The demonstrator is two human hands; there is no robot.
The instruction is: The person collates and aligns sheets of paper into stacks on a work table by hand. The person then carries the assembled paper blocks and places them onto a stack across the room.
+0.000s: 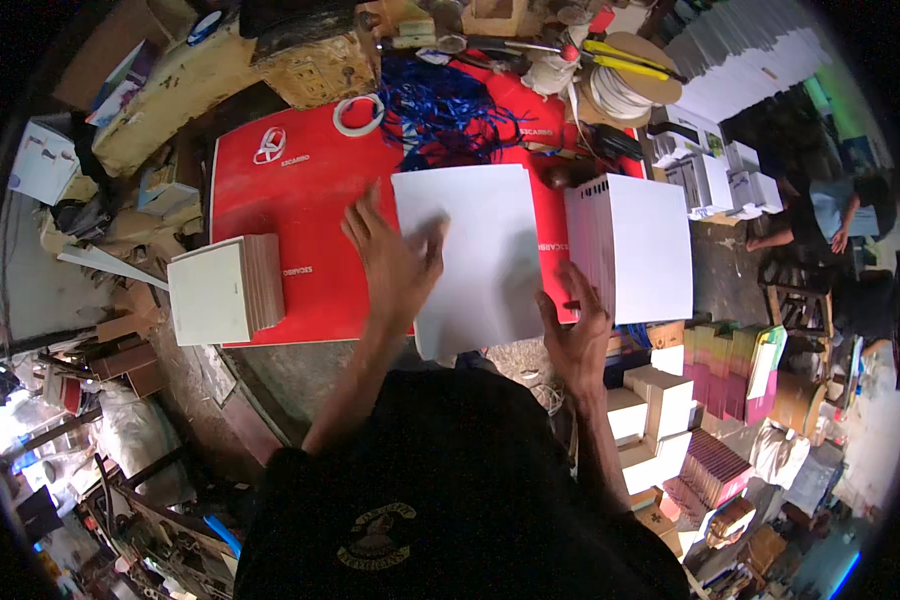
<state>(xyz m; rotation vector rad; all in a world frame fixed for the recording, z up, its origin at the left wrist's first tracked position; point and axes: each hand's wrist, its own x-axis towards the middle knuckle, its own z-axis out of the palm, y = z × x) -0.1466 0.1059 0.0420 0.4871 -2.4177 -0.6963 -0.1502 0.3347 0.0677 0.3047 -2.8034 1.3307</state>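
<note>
White paper [482, 290] lies flat between the person's two hands, its near edge reaching just past that of the red board [305, 175] underneath; whether it is one sheet or a thin pile cannot be told. Above its left edge is the left hand [400, 262], fingers spread apart, thumb out over the white surface and nothing gripped. Beside the right edge is the right hand [583, 328], its fingers loosely bent and its thumb apart from them, close to the paper's border; contact cannot be made out on either side.

The step in hand looks like placing or lining up the paper, with neither hand clamped on it. Judging by that, the next move calls for both sets of fingers to meet opposite edges evenly, so that the paper is steadied without being creased or skewed.

Just past the right fingers stands a tall white stack [652, 250], its layered side facing them. Well to the left of the left fingers sits a cream pile [210, 298] of flat pieces, near the board's corner. Ahead of the left fingertips lie a tape roll [359, 132] and a tangle of blue ribbon [440, 110]. Farther forward from the right fingers rests a spool of white cord [620, 95], with a yellow-handled tool [628, 58] across it. Farthest out, off to the right fingers' side, is another person [842, 212] in pale blue.
</note>
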